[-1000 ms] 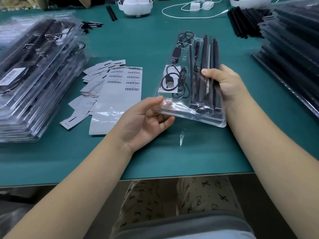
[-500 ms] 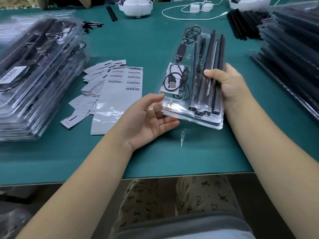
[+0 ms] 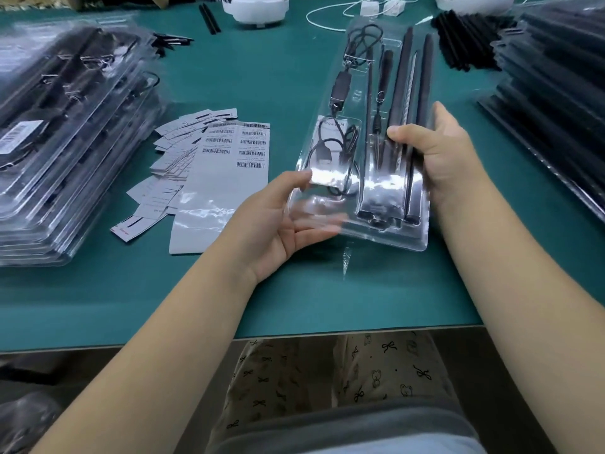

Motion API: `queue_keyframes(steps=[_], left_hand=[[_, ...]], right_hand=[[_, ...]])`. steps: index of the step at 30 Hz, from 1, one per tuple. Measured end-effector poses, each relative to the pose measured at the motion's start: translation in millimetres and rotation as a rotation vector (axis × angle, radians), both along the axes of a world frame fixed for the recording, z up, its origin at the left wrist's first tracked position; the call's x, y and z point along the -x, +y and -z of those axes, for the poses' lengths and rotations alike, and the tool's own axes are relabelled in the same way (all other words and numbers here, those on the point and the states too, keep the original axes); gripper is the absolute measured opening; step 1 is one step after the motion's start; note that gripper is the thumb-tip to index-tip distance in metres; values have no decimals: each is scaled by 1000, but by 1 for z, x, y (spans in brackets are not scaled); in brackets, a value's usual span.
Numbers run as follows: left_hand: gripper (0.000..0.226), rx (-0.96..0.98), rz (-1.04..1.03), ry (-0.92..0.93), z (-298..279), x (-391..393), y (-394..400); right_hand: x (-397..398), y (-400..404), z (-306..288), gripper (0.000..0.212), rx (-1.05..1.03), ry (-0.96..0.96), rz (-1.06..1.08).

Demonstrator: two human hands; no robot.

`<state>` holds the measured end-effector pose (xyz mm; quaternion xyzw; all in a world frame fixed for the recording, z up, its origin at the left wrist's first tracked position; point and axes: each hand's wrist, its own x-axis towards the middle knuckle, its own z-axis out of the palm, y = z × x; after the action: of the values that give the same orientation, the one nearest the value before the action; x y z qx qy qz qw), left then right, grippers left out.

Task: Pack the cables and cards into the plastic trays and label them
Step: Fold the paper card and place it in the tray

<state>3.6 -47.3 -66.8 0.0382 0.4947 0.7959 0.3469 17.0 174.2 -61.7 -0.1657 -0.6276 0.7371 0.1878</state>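
Teal table [image 3: 262,67]; clear tray [image 3: 386,231]; black cables [image 3: 340,142].

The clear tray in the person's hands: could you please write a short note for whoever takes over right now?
Left hand holds the near left corner of the clear tray, thumb on top.
Right hand grips its right side, thumb across the black rods.
The tray is lifted and tilted above the green table; cables and rods are already seated.
Left: label it from the barcode sheet, then add it to the stack of packed trays.
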Motion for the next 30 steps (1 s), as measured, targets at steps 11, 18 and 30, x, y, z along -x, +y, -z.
queue_keyframes(steps=[11, 18, 30], left_hand=[[27, 114, -67, 142, 4, 2, 1], [20, 48, -75, 69, 5, 4, -1], [35, 310, -113, 230, 8, 5, -5]], right_hand=[[-4, -4, -3, 111, -173, -15, -159], [-6, -11, -4, 95, -151, -2, -136], [2, -1, 4, 100, -228, -235, -154]])
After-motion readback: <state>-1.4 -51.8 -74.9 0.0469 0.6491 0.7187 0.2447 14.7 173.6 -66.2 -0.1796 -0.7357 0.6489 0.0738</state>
